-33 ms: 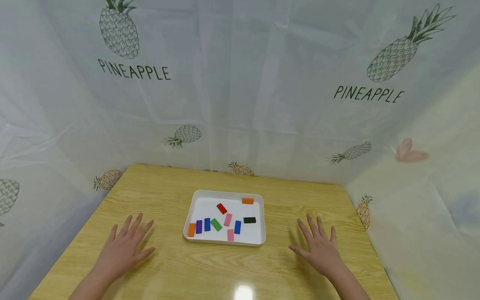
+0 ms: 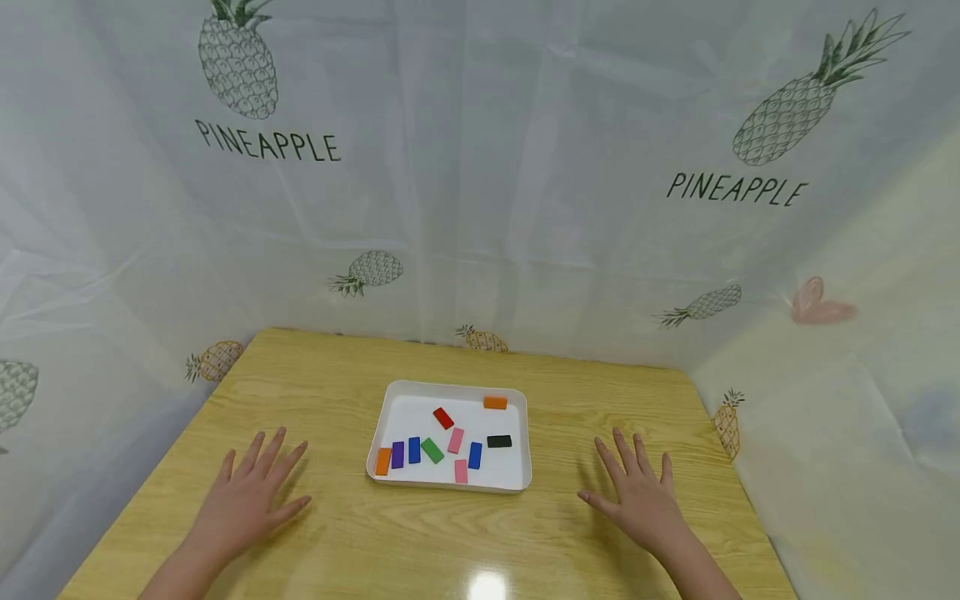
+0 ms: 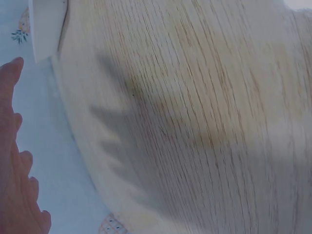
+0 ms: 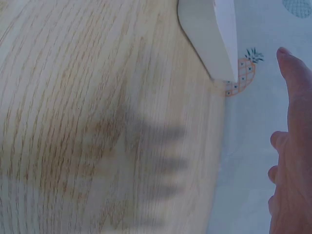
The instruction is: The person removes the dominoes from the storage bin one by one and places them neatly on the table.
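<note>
A white rectangular tray (image 2: 450, 488) stands on the wooden table, with small coloured blocks scattered inside. Along its near side lie an orange block (image 2: 383, 461), a purple block (image 2: 398, 455), two blue blocks, a green block (image 2: 432, 451) and two pink blocks. Farther back are a red block (image 2: 443, 418), a black block (image 2: 499, 442) and a second orange block (image 2: 495, 402). Left of the tray, my left hand (image 2: 243, 500) is held palm down with spread fingers, holding nothing. My right hand (image 2: 641, 496) mirrors it on the right side, also bare. Both cast shadows on the tabletop.
The wooden table (image 2: 420, 550) reaches back to a pale curtain (image 2: 495, 167) printed with pineapples, which also hangs along both sides. In each wrist view a tray corner (image 3: 48, 29) shows near the top, with the table's far edge behind it.
</note>
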A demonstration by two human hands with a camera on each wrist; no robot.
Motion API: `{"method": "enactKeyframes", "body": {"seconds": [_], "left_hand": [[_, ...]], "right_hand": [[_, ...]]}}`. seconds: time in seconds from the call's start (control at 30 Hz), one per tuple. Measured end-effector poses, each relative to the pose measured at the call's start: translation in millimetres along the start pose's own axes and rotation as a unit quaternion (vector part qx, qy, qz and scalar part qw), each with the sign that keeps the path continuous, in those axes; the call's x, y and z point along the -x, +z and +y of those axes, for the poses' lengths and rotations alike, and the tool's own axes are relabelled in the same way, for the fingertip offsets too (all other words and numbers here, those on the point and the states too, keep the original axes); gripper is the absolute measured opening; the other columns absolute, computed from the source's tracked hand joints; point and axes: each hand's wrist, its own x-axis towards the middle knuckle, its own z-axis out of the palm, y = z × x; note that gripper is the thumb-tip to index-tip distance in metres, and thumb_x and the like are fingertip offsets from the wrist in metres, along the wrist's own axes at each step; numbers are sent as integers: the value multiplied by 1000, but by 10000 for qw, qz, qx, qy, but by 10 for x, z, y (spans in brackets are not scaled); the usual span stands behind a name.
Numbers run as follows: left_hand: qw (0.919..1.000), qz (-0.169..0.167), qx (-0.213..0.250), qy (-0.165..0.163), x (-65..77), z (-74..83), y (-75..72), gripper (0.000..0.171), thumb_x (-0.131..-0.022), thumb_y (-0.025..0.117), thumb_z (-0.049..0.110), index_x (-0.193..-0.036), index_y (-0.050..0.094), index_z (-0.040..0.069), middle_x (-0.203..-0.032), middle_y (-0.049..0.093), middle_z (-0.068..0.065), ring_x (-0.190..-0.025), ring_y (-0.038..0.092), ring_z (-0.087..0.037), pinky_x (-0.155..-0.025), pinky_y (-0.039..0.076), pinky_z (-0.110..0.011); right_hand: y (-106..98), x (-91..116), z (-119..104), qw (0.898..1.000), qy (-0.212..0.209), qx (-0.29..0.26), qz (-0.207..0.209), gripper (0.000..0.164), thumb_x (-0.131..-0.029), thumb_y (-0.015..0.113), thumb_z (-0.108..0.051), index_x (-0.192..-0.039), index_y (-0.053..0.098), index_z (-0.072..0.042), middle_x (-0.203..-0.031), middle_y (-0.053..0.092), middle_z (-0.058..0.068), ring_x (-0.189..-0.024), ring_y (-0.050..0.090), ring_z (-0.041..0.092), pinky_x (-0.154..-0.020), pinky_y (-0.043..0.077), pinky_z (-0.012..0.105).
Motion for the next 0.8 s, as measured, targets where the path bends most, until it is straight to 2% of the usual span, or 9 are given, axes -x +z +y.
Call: {"method": "enactKeyframes", "body": {"seconds": [0.13,0.23,0.33,0.57,0.67,0.8], "left_hand": [[10000,10,58,-12,-2,12,-10,79,-83,70,55,-148,42,18,-152,34,-21,-145,13,-39,-113,-3,-62],[9999,-27,112,-32,-34,25,-27,78,-82,71,53,-146,44,17,-152,34,-20,-143,19,-41,-109,10,-68],[9998,-119,137,-86,-84,38,-26,77,-83,71,53,-146,45,17,-152,32,-20,-140,23,-44,-106,16,-70],[9994,-117,81,-302,-274,96,27,76,-83,72,50,-145,45,15,-151,33,-23,-135,29,-50,-100,25,-72],[9993,-97,186,-323,-369,128,49,74,-84,71,48,-144,47,11,-149,32,-26,-133,31,-51,-99,26,-73],[9978,0,584,-328,-498,209,95,71,-86,72,40,-142,47,5,-147,34,-29,-130,33,-54,-101,29,-70]], "right_hand": [[-12,9,-15,10000,-28,17,53,88,-86,55,-69,-153,36,-16,-159,19,18,-144,10,46,-102,2,77],[-16,12,-28,10000,-50,0,86,88,-86,55,-69,-153,36,-16,-159,20,18,-144,10,45,-102,3,77],[-10,10,-26,10000,-42,-28,59,88,-86,54,-70,-153,34,-16,-159,19,18,-144,9,45,-103,2,76],[15,-6,-32,9998,-157,12,155,86,-87,57,-66,-154,32,-18,-159,18,17,-144,9,44,-103,5,76],[18,-22,-49,9993,-259,-52,270,85,-87,60,-62,-154,32,-18,-158,20,19,-143,11,46,-103,6,76],[-24,-62,-110,9990,-309,-179,267,86,-87,60,-62,-154,33,-15,-158,20,20,-142,12,48,-102,6,77]]}}
